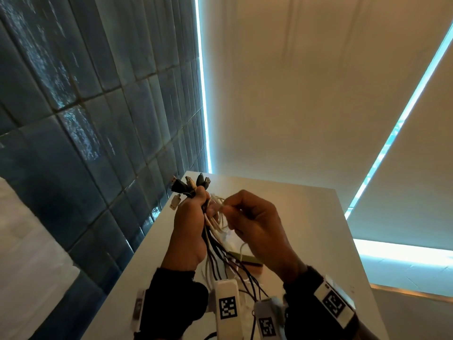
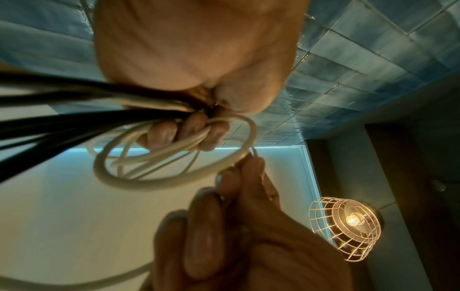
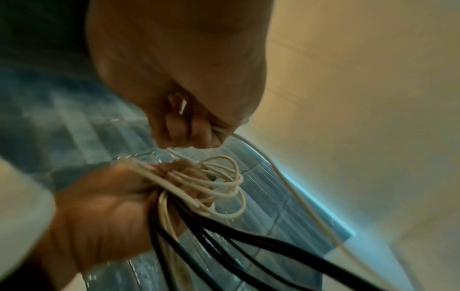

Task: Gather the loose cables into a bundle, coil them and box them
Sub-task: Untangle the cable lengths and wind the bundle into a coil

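The bundle of cables (image 1: 210,231) is held up in the air above a white table (image 1: 306,217), not lying on it. It has black and white cables together, and their USB plugs (image 1: 191,184) stand out in a fan above the fist that holds them. Below the fist the long ends hang down toward the table, spreading apart. Beside the fist some of the white cable makes small loops (image 2: 174,153), so the coil has begun only on this part.

The left hand (image 1: 190,229) grips the bundle, its fingers curled tight around all the cables just under the plugs. The right hand (image 1: 255,224) is just beside it, to the right. Its thumb and fingertips (image 3: 189,130) pinch one thin white cable (image 3: 286,177), which runs from the loops through this pinch and then hangs down free.

I judge that gathering is almost done and the step in hand is the coiling, with the white cable wound turn after turn onto the left fist. The next move probably asks the right hand to lead the cable around again and lay it under the left fingers, while the left grip does not loosen, or the loops may spring open. The black cables hang uncoiled, so much work remains. On the table under the hands lies a flat olive thing (image 1: 245,257); I cannot tell if it is the box. Behind the table there are a dark tiled wall (image 1: 85,106) and pale blinds (image 1: 306,94).
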